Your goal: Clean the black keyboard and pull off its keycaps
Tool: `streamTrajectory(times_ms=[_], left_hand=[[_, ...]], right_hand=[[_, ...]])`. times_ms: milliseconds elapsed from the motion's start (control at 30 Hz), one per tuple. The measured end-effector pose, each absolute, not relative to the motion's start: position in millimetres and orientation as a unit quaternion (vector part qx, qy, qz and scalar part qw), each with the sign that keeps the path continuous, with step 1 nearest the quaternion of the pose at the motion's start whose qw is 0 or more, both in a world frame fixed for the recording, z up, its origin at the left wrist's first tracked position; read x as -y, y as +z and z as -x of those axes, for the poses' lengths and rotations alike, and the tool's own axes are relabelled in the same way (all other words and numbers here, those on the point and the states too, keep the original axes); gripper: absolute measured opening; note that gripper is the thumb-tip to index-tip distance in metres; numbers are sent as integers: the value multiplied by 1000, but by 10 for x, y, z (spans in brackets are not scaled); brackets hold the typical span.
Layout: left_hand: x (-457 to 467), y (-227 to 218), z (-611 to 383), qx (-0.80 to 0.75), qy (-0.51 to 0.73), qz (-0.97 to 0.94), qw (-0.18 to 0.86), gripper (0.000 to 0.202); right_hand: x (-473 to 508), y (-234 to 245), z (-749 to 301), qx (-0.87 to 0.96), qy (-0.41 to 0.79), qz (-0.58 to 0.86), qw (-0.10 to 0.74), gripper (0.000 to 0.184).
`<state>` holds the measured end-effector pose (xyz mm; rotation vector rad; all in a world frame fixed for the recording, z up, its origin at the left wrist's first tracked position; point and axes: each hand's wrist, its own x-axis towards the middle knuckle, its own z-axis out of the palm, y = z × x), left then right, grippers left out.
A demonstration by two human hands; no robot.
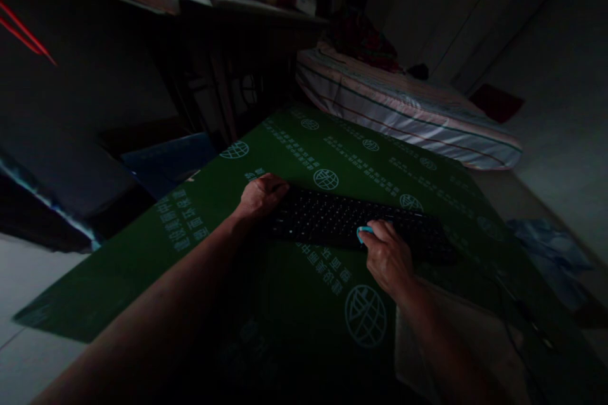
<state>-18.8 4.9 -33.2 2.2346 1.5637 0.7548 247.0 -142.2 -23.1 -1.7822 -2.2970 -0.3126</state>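
The green table [280, 266] lay under everything, and since its surface looked slick, a firm hold against sliding seemed wise. On it, near the middle, sat the keyboard [323, 221], keys up, slanting away to the right. The left hand [261, 196] was curled at its left end, a good spot for steadying it; whether it gripped the edge or only rested there, I could not tell. The right hand [389, 256] was closed on a blue piece [365, 229], pinched over the keyboard's near side; light, controlled pressure probably suited it best. Contact with a key was too dark to judge.

The table was flat, printed with pale globes [365, 316] and lettering [327, 275]. The pad [409, 354] under the right forearm [444, 335] was pale, with a rounded corner. The keyboard was long and black, its small keys in tight rows. The blue piece looked thin, curved and smooth, perhaps plastic.
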Motion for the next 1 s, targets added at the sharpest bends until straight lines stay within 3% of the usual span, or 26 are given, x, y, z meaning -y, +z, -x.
streamTrajectory(times_ms=[200,600,800,1000], left_hand=[[-21,-294,177,-552,260,-777,157,39],[-11,-312,169,-550,274,-770,168,38],[-41,-347,186,-546,272,-775,164,38],[-14,-299,175,-548,271,-773,169,38]], right_hand=[[1419,-176,-2441,783,-86,609,92,28],[1456,-355,-2368,781,-128,578,201,34],[1444,-372,-2339,778,-137,590,164,32],[1431,-364,-2329,782,-125,583,180,30]])
